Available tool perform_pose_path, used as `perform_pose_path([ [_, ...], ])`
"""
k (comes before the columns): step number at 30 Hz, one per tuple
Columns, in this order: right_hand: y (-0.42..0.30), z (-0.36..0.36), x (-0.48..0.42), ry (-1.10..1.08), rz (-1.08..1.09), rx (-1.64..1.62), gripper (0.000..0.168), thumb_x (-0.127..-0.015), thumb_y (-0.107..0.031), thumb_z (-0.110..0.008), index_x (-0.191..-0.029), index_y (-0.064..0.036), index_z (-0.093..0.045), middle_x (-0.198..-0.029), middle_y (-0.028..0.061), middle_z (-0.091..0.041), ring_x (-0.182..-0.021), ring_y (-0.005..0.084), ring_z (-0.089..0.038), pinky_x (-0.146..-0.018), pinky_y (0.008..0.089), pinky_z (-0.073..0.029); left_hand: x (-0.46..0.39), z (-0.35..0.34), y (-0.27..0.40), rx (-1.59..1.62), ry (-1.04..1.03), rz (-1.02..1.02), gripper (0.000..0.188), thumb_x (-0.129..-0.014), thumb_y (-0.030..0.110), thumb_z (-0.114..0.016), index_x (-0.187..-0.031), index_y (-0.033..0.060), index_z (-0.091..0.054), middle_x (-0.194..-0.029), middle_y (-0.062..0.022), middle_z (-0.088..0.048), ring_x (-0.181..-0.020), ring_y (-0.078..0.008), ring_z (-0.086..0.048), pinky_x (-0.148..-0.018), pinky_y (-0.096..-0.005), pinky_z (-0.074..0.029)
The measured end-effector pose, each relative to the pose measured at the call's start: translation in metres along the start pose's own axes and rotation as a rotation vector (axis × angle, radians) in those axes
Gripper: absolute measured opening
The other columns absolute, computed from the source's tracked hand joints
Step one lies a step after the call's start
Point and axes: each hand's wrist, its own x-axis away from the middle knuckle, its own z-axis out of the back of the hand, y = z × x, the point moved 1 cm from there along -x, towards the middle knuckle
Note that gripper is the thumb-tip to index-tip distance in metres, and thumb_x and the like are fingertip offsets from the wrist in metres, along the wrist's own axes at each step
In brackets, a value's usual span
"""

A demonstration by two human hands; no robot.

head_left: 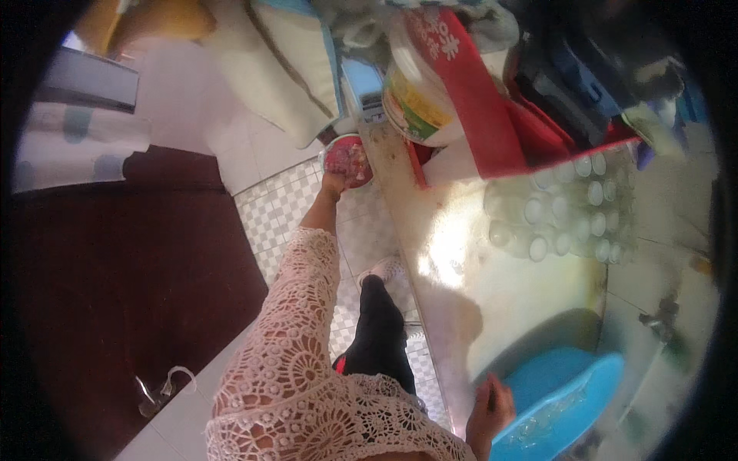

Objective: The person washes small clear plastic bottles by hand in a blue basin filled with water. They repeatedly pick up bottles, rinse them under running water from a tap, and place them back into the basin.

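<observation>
My left hand (335,183) is stretched far forward, low beside the counter edge. It touches the near rim of a round red patterned object (353,154), perhaps a bowl or bin. My fingers blur into it, so their grip is unclear. At the lower right, my right hand (489,408) has its fingers curled beside a blue plastic basin (553,380). A dark patch shows between thumb and fingers; whether that is a held thing or shadow I cannot tell. The basin stands tilted on the counter (450,322), with glinting clear matter, possibly water, along its side.
Several clear bottles with white caps (539,248) stand along the counter's wall side. A red carton (490,127) and a printed plastic tub (418,104) occupy its far end. A tap (660,325) is at right. A dark red door (127,276) borders the checkered floor (259,213).
</observation>
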Motion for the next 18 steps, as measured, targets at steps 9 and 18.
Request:
perform_pose_path([
  [9, -0.029, -0.005, 0.005, 0.009, -0.035, -0.016, 0.016, -0.090, 0.000, -0.071, -0.106, 0.000, -0.074, -0.082, 0.0132, -0.069, -0.070, 0.0169, -0.065, -0.061, 0.0287, -0.051, 0.104, 0.030, 0.018, 0.811, -0.145, 0.704, 0.066, -0.094, 0.004, -0.056, -0.156, 0.0117, -0.035, -0.136, -0.0106, -0.064, -0.104, -0.0206, -0.062, -0.080, -0.0350, -0.050],
  [18, -0.008, -0.006, 0.021, -0.010, -0.048, -0.066, 0.019, -0.088, 0.001, -0.072, -0.107, -0.004, -0.076, -0.078, 0.0117, -0.068, -0.065, 0.0159, -0.062, -0.059, 0.0281, -0.050, -0.016, 0.067, 0.134, 0.585, -0.169, 0.113, 0.044, -0.104, 0.029, -0.054, -0.144, 0.0124, -0.053, -0.110, -0.0023, -0.067, -0.096, -0.0155, -0.062, -0.083, -0.0317, -0.049],
])
